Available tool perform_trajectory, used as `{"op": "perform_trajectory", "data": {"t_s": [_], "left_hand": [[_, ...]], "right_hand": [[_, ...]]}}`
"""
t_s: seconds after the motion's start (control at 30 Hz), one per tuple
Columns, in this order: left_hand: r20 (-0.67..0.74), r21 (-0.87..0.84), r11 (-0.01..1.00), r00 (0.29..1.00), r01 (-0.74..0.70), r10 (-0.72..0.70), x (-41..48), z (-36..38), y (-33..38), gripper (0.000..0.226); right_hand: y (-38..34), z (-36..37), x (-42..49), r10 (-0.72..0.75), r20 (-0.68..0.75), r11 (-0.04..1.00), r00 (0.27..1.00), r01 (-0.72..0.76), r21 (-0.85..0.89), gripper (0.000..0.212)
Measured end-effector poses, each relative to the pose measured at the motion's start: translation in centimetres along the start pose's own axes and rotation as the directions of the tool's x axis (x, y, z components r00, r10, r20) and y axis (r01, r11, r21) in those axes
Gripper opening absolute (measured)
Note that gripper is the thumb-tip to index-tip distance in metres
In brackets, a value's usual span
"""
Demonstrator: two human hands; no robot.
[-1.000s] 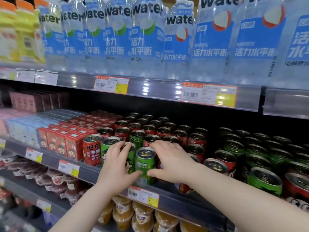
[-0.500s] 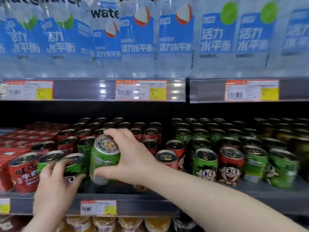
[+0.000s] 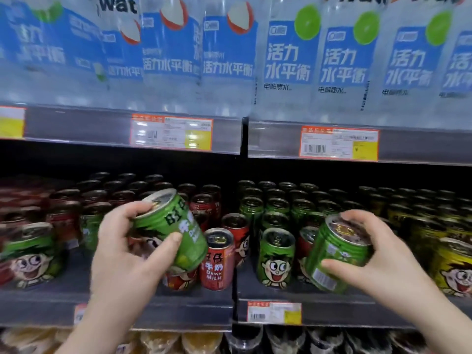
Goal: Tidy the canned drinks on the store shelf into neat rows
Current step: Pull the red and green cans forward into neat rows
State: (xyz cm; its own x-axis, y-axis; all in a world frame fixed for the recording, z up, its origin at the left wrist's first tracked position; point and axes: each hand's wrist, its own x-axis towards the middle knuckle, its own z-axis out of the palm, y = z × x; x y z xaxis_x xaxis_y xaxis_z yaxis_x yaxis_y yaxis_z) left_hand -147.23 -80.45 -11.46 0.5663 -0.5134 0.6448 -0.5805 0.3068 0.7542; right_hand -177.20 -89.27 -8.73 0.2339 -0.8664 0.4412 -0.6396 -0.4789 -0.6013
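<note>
My left hand grips a green can, lifted off the shelf and tilted to the right above the red cans. My right hand grips a second green can, tilted and low over the shelf's right section, next to an upright green can. A red "Drink Milk" can stands at the front between my hands. Rows of red cans fill the left section and green cans the right; yellow cans stand at the far right.
The grey shelf edge carries price tags. A divider splits the shelf between the red and green sections. Water bottles line the shelf above. Jars and cups show on the shelf below.
Both hands have lifted green cans from the left group. My right hand carried its can to the right section, and the view has shifted right.
</note>
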Motion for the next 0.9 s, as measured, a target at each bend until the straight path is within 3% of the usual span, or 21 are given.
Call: {"op": "perform_trajectory", "data": {"t_s": [0.17, 0.47, 0.57, 0.67, 0.83, 0.9], "left_hand": [[0.276, -0.034, 0.996, 0.957, -0.088, 0.094, -3.4, 6.3, 2.2, 0.044], [0.307, 0.227, 0.961, 0.948, -0.158, 0.083, -4.6, 10.6, 1.5, 0.049], [0.305, 0.405, 0.896, 0.950, -0.185, 0.058, -4.8, 11.5, 0.5, 0.051], [0.351, 0.579, 0.766, 0.934, -0.278, 0.074, -4.9, 11.9, -0.8, 0.059], [0.392, 0.709, 0.622, 0.919, -0.332, 0.044, -4.8, 12.8, -2.3, 0.064], [0.379, 0.715, 0.619, 0.924, -0.324, 0.046, -5.1, 13.1, -2.5, 0.064]], "right_hand": [[3.1, -0.9, -0.4, 0.066, 0.072, 0.997, 0.995, -0.062, -0.053, 0.070], [7.2, 0.5, 0.2, 0.062, 0.076, 0.998, 0.995, -0.064, 0.015, 0.076], [7.8, 1.0, 0.1, 0.049, 0.058, 0.997, 0.997, -0.052, 0.056, 0.079], [8.2, 1.3, -0.1, 0.044, 0.063, 0.993, 0.997, -0.051, 0.107, 0.081], [8.9, 1.6, 0.0, 0.018, 0.068, 0.993, 0.998, -0.026, 0.116, 0.081], [9.2, 1.6, 0.1, 0.016, 0.071, 0.995, 0.997, -0.022, 0.093, 0.082]]}}
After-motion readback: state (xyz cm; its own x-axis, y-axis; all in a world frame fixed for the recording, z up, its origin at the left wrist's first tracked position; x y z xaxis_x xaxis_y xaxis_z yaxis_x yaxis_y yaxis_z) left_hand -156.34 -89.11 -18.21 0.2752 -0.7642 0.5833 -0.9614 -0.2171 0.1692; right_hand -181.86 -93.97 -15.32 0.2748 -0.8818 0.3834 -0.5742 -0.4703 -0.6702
